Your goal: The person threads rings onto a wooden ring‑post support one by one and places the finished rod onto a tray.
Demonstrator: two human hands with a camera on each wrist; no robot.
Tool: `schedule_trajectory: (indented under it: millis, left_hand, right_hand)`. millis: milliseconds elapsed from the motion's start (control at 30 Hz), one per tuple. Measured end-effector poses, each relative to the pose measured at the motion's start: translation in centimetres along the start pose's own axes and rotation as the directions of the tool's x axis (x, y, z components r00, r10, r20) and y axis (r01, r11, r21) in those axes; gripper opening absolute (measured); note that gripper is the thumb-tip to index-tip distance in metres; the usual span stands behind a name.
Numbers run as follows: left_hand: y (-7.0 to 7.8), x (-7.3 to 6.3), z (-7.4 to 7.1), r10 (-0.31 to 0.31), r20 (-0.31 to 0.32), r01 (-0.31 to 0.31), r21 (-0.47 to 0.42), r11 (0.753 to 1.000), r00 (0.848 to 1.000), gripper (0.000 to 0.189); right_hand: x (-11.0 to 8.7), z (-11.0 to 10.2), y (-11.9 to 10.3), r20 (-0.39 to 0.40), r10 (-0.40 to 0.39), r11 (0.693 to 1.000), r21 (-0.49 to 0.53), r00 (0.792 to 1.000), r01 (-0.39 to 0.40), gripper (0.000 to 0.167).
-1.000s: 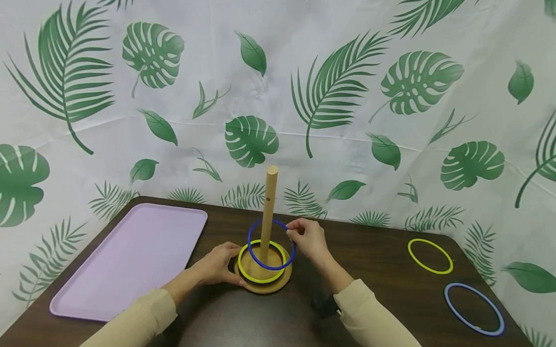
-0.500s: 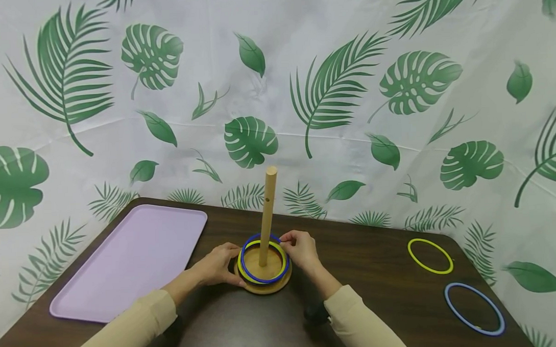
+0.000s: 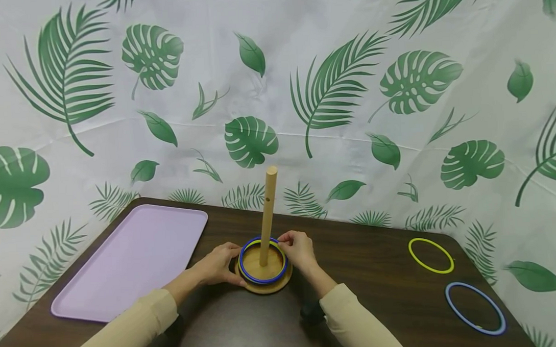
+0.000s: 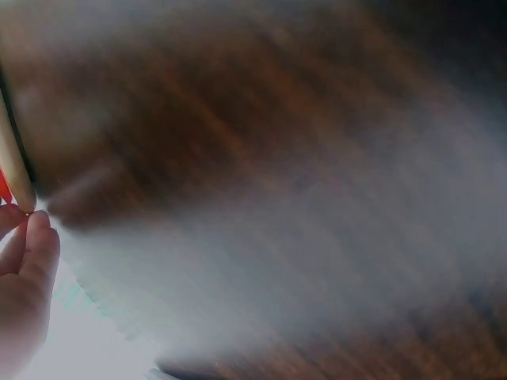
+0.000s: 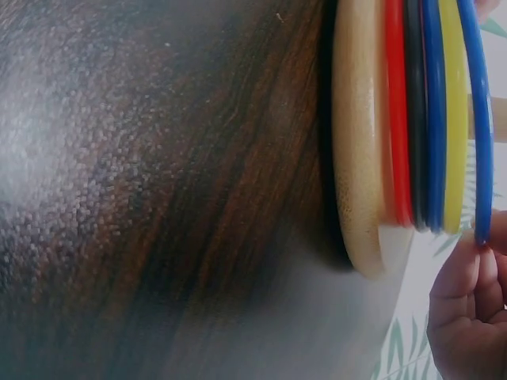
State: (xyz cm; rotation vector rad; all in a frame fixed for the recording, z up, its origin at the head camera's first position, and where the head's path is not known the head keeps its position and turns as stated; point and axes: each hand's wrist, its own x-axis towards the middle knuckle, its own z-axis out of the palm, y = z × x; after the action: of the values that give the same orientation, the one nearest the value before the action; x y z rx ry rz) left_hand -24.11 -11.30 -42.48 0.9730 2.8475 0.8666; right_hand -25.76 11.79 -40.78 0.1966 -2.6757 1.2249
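A wooden ring stand has a round base (image 3: pixel 273 287) and an upright post (image 3: pixel 267 214). My left hand (image 3: pixel 217 265) holds the base by its left side, fingers behind and thumb in front. My right hand (image 3: pixel 300 250) pinches a blue ring (image 5: pixel 480 119) at its right edge, and this ring encircles the post low down. In the right wrist view it sits slightly apart from the yellow ring (image 5: pixel 455 119) beneath. Under that are another blue ring (image 5: pixel 434 119), a black ring (image 5: pixel 413 119) and a red ring (image 5: pixel 398 119), stacked on the base.
On the right side of the dark wooden table (image 3: pixel 364 272) lie a yellow ring (image 3: pixel 411 253) and a light blue ring (image 3: pixel 450 303). A lilac tray (image 3: pixel 138 260) lies at the left. Behind the table hangs a leaf-patterned white cloth (image 3: pixel 324 182).
The right hand has lowered the blue ring along the post, moving down and slightly left, from above the yellow ring to close over it. The left hand stays at the base.
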Motion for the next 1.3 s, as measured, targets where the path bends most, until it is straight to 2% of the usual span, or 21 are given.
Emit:
schedule_trajectory:
  millis: [333,733,933,1133,1300]
  left_hand:
    - [0.2,0.1,-0.2,0.023,-0.015,-0.023,0.009,1.000,1.000,0.078]
    - [0.3,0.2,-0.3,0.026,-0.012,-0.025,0.014,1.000,1.000,0.078]
    - [0.3,0.1,-0.2,0.016,-0.005,-0.016,0.007,1.000,1.000,0.078]
    - [0.3,0.1,-0.1,-0.004,0.001,0.004,-0.009,1.000,1.000,0.079]
    - [0.2,-0.1,-0.1,-0.001,-0.002,0.001,0.001,1.000,1.000,0.079]
  right_hand:
    - [0.1,0.0,0.3,-0.011,0.030,1.000,-0.005,0.999,-0.030,0.005]
    - [0.0,0.1,0.5,-0.037,0.013,1.000,-0.011,0.999,-0.014,0.004]
    - [-0.1,0.0,0.8,-0.043,0.036,0.999,0.038,0.998,-0.034,0.008]
    - [-0.2,-1.1,1.7,-0.046,0.094,0.984,0.154,0.994,-0.086,0.011]
    - [-0.3,-3.2,3.2,-0.087,0.154,0.975,0.174,0.984,-0.137,0.013]
